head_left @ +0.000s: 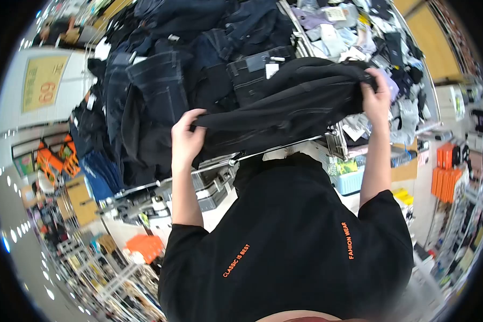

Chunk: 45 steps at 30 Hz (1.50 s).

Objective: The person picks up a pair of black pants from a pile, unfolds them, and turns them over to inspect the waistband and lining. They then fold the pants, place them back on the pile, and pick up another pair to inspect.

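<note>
Black trousers (284, 110) stretch between my two hands above the front edge of a display bin. My left hand (188, 137) grips one end, its thumb and fingers pinched on the cloth. At the other end my right hand (375, 94) is closed on the bunched fabric, higher up. Pale seam lines run along the black cloth. Behind and under it lie dark jeans (158, 80) in a heap, some with white tags.
A second bin to the right holds a pile of light and dark small garments (394, 53). A yellow price sign (44, 85) stands at the left. Below the bins are a light blue basket (350, 183) and orange boxes (446, 182).
</note>
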Available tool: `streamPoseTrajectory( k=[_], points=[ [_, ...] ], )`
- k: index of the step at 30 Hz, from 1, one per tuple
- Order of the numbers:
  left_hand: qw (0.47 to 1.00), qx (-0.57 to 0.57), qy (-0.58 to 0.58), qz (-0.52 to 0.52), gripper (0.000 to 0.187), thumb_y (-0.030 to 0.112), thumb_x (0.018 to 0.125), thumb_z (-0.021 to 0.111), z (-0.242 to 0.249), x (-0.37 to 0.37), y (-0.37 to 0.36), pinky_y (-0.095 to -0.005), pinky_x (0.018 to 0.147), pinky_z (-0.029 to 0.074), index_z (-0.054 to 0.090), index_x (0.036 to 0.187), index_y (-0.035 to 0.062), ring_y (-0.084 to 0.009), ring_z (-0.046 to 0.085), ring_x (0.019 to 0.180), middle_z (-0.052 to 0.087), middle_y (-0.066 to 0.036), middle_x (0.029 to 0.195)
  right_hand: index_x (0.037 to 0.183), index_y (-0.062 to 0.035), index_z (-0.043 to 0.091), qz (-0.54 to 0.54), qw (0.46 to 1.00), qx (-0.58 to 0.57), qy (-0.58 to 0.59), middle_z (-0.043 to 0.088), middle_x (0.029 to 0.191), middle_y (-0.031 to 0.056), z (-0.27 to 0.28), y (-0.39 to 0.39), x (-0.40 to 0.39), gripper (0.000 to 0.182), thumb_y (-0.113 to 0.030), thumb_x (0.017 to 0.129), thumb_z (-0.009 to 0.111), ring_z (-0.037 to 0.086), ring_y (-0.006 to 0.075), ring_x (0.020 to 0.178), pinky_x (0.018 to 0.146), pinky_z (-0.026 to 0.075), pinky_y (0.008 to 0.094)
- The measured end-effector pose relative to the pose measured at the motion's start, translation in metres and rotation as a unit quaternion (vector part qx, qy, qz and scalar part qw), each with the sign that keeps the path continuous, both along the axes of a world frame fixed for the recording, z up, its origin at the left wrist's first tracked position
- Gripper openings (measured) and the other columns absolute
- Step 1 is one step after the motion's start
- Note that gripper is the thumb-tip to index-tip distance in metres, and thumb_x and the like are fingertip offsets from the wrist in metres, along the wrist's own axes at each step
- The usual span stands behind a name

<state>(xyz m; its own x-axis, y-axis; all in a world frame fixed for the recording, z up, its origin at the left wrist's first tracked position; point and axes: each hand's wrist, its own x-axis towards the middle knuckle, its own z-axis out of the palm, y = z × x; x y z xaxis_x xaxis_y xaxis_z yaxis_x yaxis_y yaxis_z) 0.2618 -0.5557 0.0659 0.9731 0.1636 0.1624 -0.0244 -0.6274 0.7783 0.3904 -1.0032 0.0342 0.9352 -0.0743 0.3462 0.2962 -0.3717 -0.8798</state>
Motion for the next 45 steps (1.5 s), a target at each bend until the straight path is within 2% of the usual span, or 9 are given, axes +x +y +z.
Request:
streamPoseTrajectory(
  k=[6, 12, 15, 20, 24, 29, 36, 43, 45],
  points=[
    [0.978, 0.163, 0.076, -0.107, 0.069, 0.024, 0.061, 0.086, -0.036, -0.009, -0.046, -0.0432, 0.086, 0.046, 0.057, 0.122, 0.0107, -0.0304, 0.055, 0.105, 0.054, -0.012, 0.110, 0.121, 0.0026, 0.056, -0.039, 0.954, 0.288, -0.079, 0.063, 0.116, 0.0178, 0.024, -0.019, 0.058, 0.036, 0.011, 0.086, 0.052, 0.063, 0.0293, 0.106, 0.098, 0.050, 0.0428],
    [0.911, 0.342, 0.092, 0.210, 0.063, 0.010, 0.061, 0.074, -0.128, -0.025, -0.008, -0.0494, 0.080, 0.046, 0.052, 0.120, 0.0086, -0.0350, 0.052, 0.105, 0.050, -0.012, 0.114, 0.115, 0.0021, 0.062, 0.020, 0.881, 0.426, -0.204, 0.066, 0.112, 0.0240, 0.053, -0.047, 0.069, 0.040, 0.004, 0.075, 0.061, 0.066, 0.0376, 0.098, 0.092, 0.055, 0.0526],
    [0.910, 0.236, 0.097, 0.328, 0.071, 0.016, 0.063, 0.078, -0.173, -0.040, 0.036, -0.0534, 0.090, 0.046, 0.048, 0.127, 0.0054, -0.0389, 0.051, 0.118, 0.047, -0.020, 0.133, 0.114, 0.0074, 0.062, -0.268, 0.884, 0.341, -0.173, 0.062, 0.120, 0.0250, 0.139, 0.020, 0.038, 0.043, -0.025, 0.090, 0.049, 0.065, 0.0384, 0.103, 0.096, 0.053, 0.0508],
    [0.913, 0.187, 0.158, 0.327, 0.097, 0.022, 0.067, 0.077, -0.137, -0.030, 0.006, -0.0586, 0.102, 0.038, 0.031, 0.149, 0.0412, -0.0504, 0.042, 0.125, 0.035, -0.026, 0.142, 0.123, 0.0062, 0.058, -0.154, 0.909, 0.337, -0.190, 0.062, 0.121, 0.0232, 0.153, 0.008, 0.034, 0.049, -0.029, 0.092, 0.045, 0.063, 0.0380, 0.108, 0.099, 0.049, 0.0522],
    [0.969, 0.032, -0.013, 0.246, 0.036, 0.004, 0.076, 0.062, -0.159, -0.020, 0.013, -0.0568, 0.110, 0.029, 0.061, 0.111, 0.0129, -0.0425, 0.034, 0.139, 0.052, -0.009, 0.142, 0.122, 0.0061, 0.059, -0.135, 0.901, 0.358, -0.206, 0.062, 0.122, 0.0227, 0.150, -0.004, 0.049, 0.049, -0.029, 0.092, 0.044, 0.062, 0.0377, 0.110, 0.101, 0.048, 0.0516],
    [0.963, -0.111, -0.102, 0.221, 0.009, -0.005, 0.072, 0.055, -0.069, -0.018, 0.021, -0.0293, 0.063, 0.046, 0.060, 0.077, -0.0001, -0.0158, 0.062, 0.069, 0.062, -0.012, 0.070, 0.121, 0.0059, 0.060, -0.105, 0.899, 0.400, -0.147, 0.062, 0.123, 0.0221, 0.125, -0.032, 0.072, 0.049, -0.029, 0.092, 0.042, 0.061, 0.0374, 0.112, 0.102, 0.046, 0.0509],
    [0.882, -0.234, -0.327, 0.247, 0.012, -0.002, 0.081, 0.051, 0.056, 0.028, 0.038, -0.0248, 0.064, 0.048, 0.063, 0.079, 0.0004, -0.0117, 0.060, 0.070, 0.063, -0.004, 0.074, 0.120, 0.0056, 0.062, 0.049, 0.860, 0.496, 0.110, 0.062, 0.124, 0.0212, 0.065, -0.029, 0.124, 0.049, -0.028, 0.092, 0.041, 0.060, 0.0369, 0.115, 0.105, 0.044, 0.0498],
    [0.927, -0.178, -0.201, 0.262, 0.023, 0.001, 0.083, 0.044, 0.108, -0.051, 0.095, -0.0229, 0.072, 0.046, 0.066, 0.088, -0.0041, -0.0101, 0.059, 0.077, 0.065, -0.004, 0.081, 0.111, 0.0025, 0.062, 0.367, 0.745, 0.539, 0.143, 0.067, 0.113, 0.0175, 0.124, 0.139, 0.168, 0.033, -0.017, 0.096, 0.040, 0.063, 0.0309, 0.107, 0.100, 0.046, 0.0448],
    [0.881, -0.344, -0.165, 0.278, 0.025, 0.003, 0.087, 0.044, 0.088, -0.078, 0.108, -0.0251, 0.078, 0.048, 0.065, 0.098, -0.0031, -0.0153, 0.063, 0.085, 0.067, -0.009, 0.091, 0.120, 0.0018, 0.056, 0.295, 0.814, 0.493, 0.082, 0.062, 0.121, 0.0184, 0.162, 0.192, 0.170, 0.035, -0.019, 0.100, 0.036, 0.058, 0.0323, 0.116, 0.106, 0.042, 0.0458]
  ],
)
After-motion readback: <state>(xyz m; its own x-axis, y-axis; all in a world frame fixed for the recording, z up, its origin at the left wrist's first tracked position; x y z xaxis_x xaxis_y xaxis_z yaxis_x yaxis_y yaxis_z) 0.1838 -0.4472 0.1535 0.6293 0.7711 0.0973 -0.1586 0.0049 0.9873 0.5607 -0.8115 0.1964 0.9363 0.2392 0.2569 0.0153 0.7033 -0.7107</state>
